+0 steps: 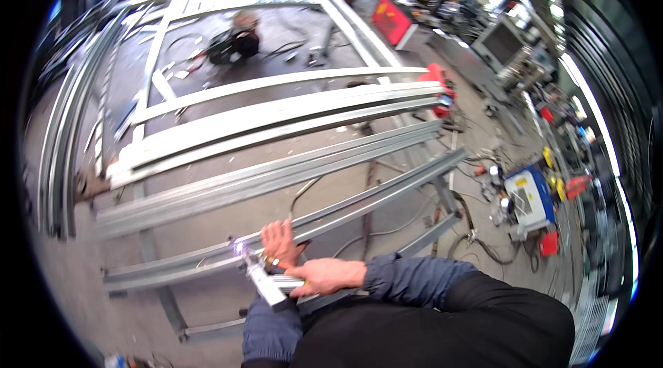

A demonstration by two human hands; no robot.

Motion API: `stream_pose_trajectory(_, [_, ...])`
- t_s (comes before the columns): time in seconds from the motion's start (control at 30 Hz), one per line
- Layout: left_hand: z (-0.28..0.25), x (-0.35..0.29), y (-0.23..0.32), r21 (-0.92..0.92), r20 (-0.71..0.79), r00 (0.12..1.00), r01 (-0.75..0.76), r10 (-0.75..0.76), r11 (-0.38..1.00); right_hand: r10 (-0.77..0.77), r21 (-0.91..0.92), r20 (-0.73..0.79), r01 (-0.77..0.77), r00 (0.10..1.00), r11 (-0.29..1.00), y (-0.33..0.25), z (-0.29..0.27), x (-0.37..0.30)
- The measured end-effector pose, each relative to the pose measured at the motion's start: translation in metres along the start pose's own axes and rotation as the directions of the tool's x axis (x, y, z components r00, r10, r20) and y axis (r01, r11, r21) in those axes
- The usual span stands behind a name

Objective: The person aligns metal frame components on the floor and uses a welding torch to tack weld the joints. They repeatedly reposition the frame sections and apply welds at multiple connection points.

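Note:
My left hand (279, 242) lies on a long grey metal channel (359, 211), its fingers stretched out, with a watch or band at the wrist. Just below it, my right hand (323, 277) is wrapped round a pale, L-shaped tool (268, 286), whose exact kind I cannot make out. The tool's far end reaches the channel, left of my left hand, and a small purple-white glow shows there. Crossing over my left forearm, the right hand and tool hide part of it. The channel rests across a low metal frame (169, 309).
More grey channels (276, 173) and white-looking bars (276, 121) lie parallel beyond. Farther off stand a large metal frame (160, 43) and a dark machine (235, 43). Cables (497, 254), a blue-and-white box (530, 199) and a red panel (392, 21) are on the right.

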State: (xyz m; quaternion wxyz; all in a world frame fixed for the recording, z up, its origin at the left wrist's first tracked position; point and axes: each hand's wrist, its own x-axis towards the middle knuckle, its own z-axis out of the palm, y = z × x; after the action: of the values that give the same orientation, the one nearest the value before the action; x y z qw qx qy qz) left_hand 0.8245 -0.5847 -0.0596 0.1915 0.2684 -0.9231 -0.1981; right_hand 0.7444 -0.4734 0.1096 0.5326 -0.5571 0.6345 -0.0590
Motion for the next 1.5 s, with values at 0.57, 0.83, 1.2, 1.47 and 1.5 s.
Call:
stream_pose_trajectory(0.57, [0.007, -0.002, 0.001, 0.046, 0.062, 0.998, -0.020, 0.017, 0.999, -0.060, 0.095, -0.078, 0.067, 0.995, 0.993, -0.004, -0.002, -0.024])
stream_pose_trajectory(0.83, [0.019, 0.003, 0.006, 0.049, 0.056, 0.997, -0.057, 0.055, 0.997, -0.122, 0.218, -0.092, 0.140, 0.988, 0.966, 0.009, -0.012, -0.036])
stream_pose_trajectory(1.2, [-0.013, 0.006, 0.009, 0.029, 0.067, 0.998, -0.017, 0.015, 0.999, -0.045, 0.369, -0.127, 0.089, 0.991, 0.925, -0.006, -0.019, -0.075])
stream_pose_trajectory(1.47, [0.002, -0.002, 0.001, 0.029, 0.086, 0.996, 0.014, -0.017, 0.999, 0.284, 0.777, -0.257, 0.023, 0.924, 0.629, -0.019, -0.014, -0.172])
stream_pose_trajectory(1.5, [-0.001, -0.001, 0.000, 0.034, 0.083, 0.996, 0.020, -0.023, 0.999, 0.287, 0.810, -0.251, 0.038, 0.924, 0.585, -0.014, -0.017, -0.181])
